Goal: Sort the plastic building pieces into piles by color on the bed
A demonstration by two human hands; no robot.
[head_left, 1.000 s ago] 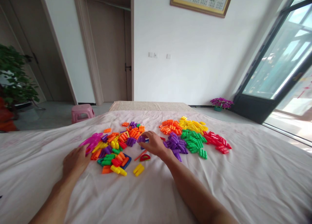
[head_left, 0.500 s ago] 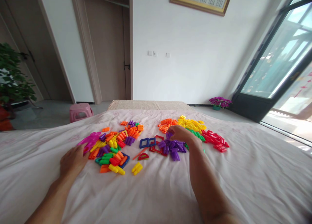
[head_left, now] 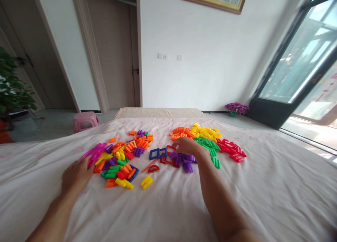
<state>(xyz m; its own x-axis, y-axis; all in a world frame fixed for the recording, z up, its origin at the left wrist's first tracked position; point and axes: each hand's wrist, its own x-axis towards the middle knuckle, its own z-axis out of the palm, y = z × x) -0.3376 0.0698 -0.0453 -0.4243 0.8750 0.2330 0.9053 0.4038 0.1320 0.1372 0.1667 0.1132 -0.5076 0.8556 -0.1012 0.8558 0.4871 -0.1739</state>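
My left hand (head_left: 76, 173) is at the left edge of a mixed pile, its fingers closed on a shiny magenta plastic piece (head_left: 97, 151). Beside that piece lie orange, yellow, purple, green and red toy blocks (head_left: 129, 147). My right hand (head_left: 185, 145) reaches over a heap of purple blocks (head_left: 187, 161), its fingers curled down. The palm hides whatever is between its fingertips. Just left of it are red square frames (head_left: 171, 149) and blue square frames (head_left: 154, 154). A red half-round piece (head_left: 153, 169) and a yellow block (head_left: 146, 182) lie nearer to me.
Sorted by colour around my right hand are orange blocks (head_left: 181, 132), yellow blocks (head_left: 206, 133), green blocks (head_left: 207, 143) and red blocks (head_left: 231, 150). A wrinkled pale cloth (head_left: 147, 214) covers the table. A pink stool (head_left: 86, 122) stands beyond its left side.
My right hand has shifted slightly left over the purple heap, uncovering more green blocks behind its wrist. The left hand stays at the magenta piece. The view has moved a little.
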